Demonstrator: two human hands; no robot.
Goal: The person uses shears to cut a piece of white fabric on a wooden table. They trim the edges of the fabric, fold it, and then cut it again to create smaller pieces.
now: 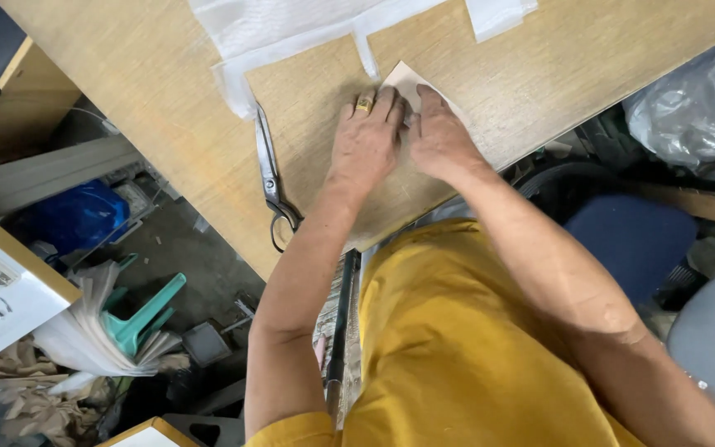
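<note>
two hands point(403, 136), one paper piece point(405, 81), one scissors point(271, 178)

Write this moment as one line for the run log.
left hand: flat on small beige paper piece | right hand: pressing it | metal scissors: beside left hand

Bare tabletop point(539, 74) right of hands; scissors point(270, 170) and white fabric point(291, 37) crowd the left.

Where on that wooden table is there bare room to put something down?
Bare wood lies left of the scissors toward the table edge, and right of the right hand below the white fabric. It is crowded around both hands, the left hand included.
</note>
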